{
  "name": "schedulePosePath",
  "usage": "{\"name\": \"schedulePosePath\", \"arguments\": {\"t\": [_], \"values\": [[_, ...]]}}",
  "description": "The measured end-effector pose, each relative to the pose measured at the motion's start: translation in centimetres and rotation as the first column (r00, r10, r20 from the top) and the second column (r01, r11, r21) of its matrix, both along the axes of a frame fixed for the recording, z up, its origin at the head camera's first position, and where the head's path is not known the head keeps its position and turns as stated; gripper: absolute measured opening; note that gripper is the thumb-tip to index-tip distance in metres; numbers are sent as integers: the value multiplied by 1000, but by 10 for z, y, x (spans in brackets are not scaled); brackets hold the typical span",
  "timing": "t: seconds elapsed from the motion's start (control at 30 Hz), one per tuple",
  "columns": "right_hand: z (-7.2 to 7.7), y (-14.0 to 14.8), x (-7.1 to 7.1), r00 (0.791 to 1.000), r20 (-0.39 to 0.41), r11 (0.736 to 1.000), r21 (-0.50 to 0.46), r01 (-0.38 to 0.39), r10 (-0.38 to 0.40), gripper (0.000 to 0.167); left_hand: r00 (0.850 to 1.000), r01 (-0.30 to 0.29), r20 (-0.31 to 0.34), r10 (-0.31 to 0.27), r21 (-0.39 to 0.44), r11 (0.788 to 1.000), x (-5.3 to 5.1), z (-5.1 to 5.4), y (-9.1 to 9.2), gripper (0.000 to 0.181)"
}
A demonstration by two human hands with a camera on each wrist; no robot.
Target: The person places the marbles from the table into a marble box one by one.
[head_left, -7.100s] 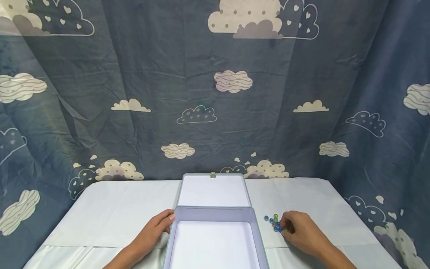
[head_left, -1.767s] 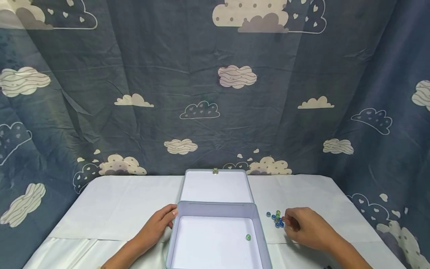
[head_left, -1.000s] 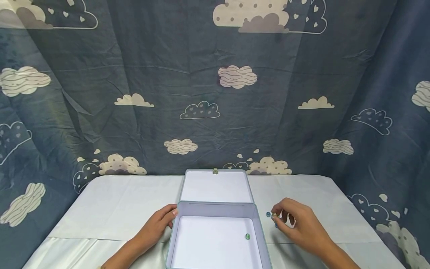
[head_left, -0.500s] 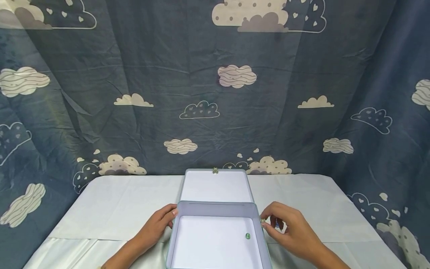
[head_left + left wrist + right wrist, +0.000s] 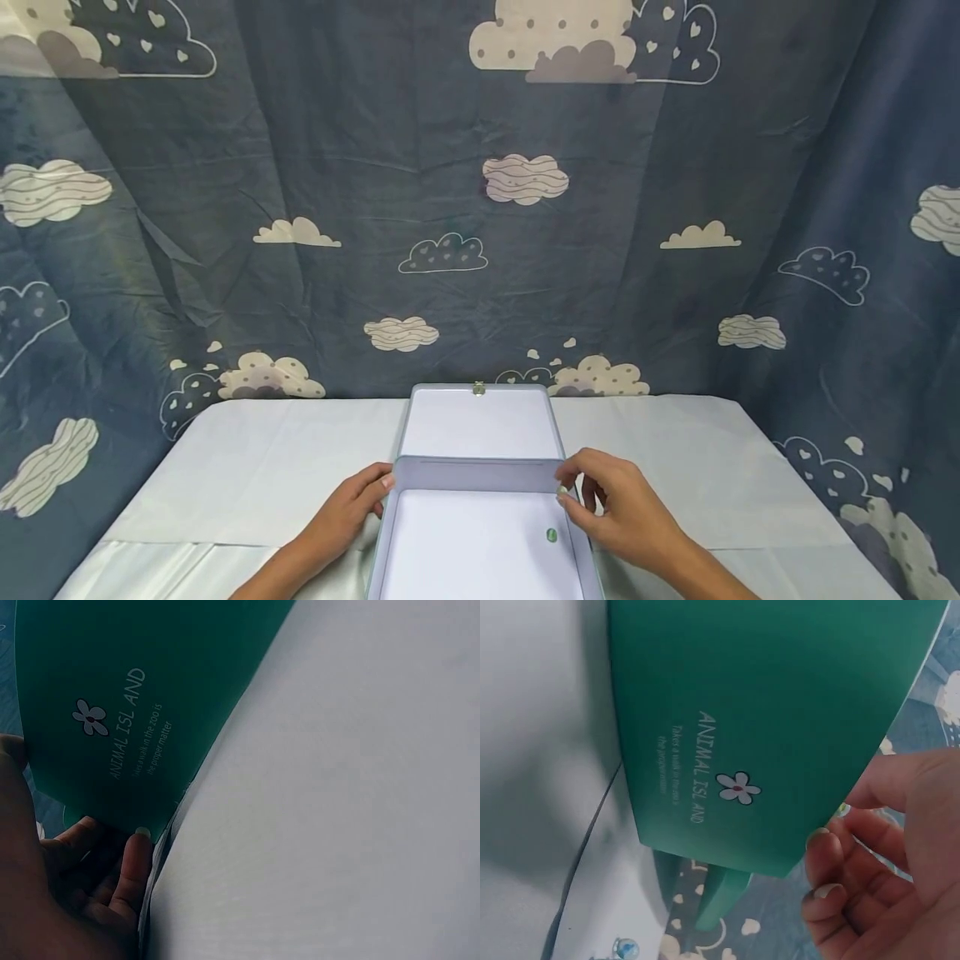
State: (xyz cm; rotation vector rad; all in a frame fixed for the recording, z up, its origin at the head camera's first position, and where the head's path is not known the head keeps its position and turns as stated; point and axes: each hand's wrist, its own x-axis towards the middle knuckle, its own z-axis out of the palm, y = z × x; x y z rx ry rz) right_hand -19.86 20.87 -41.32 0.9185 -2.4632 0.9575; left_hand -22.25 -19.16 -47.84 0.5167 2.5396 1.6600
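Observation:
A tin box stands with its lid laid back, pale inside and green outside with "ANIMAL ISLAND" lettering. One green marble lies on its floor, toward the right. At the box's back left corner my left hand holds on, thumb at the rim; in the left wrist view its fingers touch the green outer wall. Over the right wall, my right hand pinches a small greenish marble between thumb and forefinger, mostly covered by the fingertips.
A bluish glass marble shows on the table in the right wrist view; the head view hides it behind my right hand. White cloth covers the table. A dark blue cloud-patterned curtain hangs behind and at both sides.
A green marble appeared in the box since the earliest frame. My right hand took another marble from the group on the table and carried it left to the box's rim. The left hand stays put.

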Motion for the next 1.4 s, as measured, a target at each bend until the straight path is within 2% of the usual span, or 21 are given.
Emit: {"name": "schedulePosePath", "arguments": {"t": [0.13,0.23,0.53,0.7,0.8,0.97,1.03,1.2,1.4], "values": [[-2,-2,0,999,-33,1000,-17,-18,17,41,1000,-13,-8,13,-11,1000,1,0,-1,44],[-3,-3,0,999,-24,1000,-19,-22,22,43,1000,-24,-14,24,-15,1000,1,0,-1,44],[-8,0,6,993,116,1000,27,12,-15,35,1000,-7,-10,7,-8,1000,3,-4,1,42],[-8,0,7,989,149,999,41,18,-24,31,1000,-8,-23,8,-11,1000,3,-3,1,41],[-8,0,6,993,114,999,33,25,-28,33,1000,-19,-20,19,-17,1000,3,-3,2,42],[-7,4,3,999,-2,999,-14,43,-43,40,999,-30,-14,30,-25,999,4,-2,2,44],[-6,7,2,998,-25,998,-29,60,-61,41,999,-32,-12,32,-26,999,4,-2,2,44],[-4,19,-4,992,-60,993,-36,109,-111,40,1000,-26,-6,26,-18,999,4,-2,2,44],[-6,37,-17,980,-92,984,0,178,-177,38,999,-28,-17,27,-12,1000,5,-2,2,42]]}}
